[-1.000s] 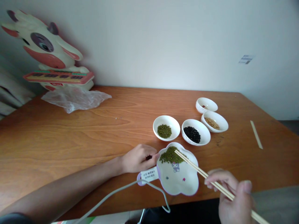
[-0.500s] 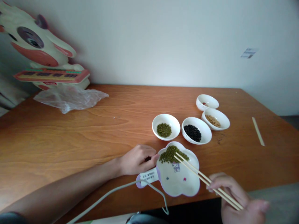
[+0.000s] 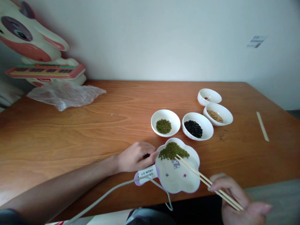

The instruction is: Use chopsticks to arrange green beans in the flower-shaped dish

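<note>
A white flower-shaped plate (image 3: 180, 179) with a purple edge, cartoon prints and a labelled handle lies near the table's front edge. Green mung beans (image 3: 172, 150) are heaped in its far part. My left hand (image 3: 138, 157) lies on the table at the plate's left rim, fingers curled, with thumb and forefinger against the rim. In my right hand (image 3: 236, 198) are two wooden chopsticks (image 3: 201, 177), gripped at the lower right. Their tips meet the near side of the bean heap, slightly apart; I see no bean between them.
Behind the plate stand white bowls of mung beans (image 3: 165, 114), black beans (image 3: 203, 120) and tan beans (image 3: 223, 113), plus a farther bowl (image 3: 214, 95). A pale strip (image 3: 262, 126) lies right. A grey cable (image 3: 110, 191) crosses the plate's handle. A plastic bag (image 3: 67, 97) and cow-shaped toy keyboard (image 3: 47, 72) sit left.
The view has tilted slightly, so the table and bowls sit higher in it. Both hands and the chopsticks keep nearly the same place by the plate.
</note>
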Tool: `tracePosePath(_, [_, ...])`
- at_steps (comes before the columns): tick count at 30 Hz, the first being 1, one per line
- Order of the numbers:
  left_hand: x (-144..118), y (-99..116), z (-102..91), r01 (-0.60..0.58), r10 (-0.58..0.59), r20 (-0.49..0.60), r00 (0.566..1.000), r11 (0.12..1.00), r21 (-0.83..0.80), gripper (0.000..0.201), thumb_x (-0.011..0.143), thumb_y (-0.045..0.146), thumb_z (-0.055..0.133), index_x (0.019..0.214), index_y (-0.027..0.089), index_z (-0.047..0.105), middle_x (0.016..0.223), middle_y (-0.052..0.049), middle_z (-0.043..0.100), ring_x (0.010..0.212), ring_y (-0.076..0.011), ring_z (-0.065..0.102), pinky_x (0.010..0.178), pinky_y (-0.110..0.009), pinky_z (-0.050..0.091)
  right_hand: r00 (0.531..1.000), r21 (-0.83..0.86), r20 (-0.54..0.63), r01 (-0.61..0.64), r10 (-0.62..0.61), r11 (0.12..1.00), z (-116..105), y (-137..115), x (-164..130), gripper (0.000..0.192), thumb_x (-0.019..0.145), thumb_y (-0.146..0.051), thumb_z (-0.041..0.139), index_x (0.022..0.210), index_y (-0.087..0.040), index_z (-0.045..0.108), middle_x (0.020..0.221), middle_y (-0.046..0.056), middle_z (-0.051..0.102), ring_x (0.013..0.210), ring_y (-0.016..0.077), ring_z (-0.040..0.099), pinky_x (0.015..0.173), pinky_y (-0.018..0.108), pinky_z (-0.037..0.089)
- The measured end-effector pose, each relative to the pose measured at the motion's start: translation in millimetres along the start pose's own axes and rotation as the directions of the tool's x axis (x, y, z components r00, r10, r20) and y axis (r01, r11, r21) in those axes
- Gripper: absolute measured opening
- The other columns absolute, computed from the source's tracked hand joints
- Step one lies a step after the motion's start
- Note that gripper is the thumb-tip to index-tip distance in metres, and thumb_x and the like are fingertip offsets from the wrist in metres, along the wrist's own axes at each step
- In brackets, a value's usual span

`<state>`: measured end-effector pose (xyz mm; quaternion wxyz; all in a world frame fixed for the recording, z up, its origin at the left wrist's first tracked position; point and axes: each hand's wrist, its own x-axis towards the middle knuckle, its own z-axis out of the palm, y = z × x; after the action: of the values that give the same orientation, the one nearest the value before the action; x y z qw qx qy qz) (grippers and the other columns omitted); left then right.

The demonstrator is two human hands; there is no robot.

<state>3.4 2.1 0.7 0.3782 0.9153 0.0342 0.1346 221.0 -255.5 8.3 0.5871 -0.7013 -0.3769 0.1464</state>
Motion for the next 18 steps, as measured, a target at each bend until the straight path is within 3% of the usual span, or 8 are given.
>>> tracePosePath(18, [-1.3,-1.4,0.4,0.021,-0.021,0.035,0.999,1.000,0.012,0.036,0.105,0.024,0.041,0.069,0.017,0.046,0.067,0.000,0.051,0.061,-0.0103,0.043,0.063,-0.028,0.036,0.998,0.141,-0.005,-0.060,0.061,0.988,7.1,18.2,-0.7,0.090,0.089,-0.083,0.016,0.061,-0.020,0.075,0.062,0.009,0.063,0.066,0.0242,0.058,0.062,0.037,0.043])
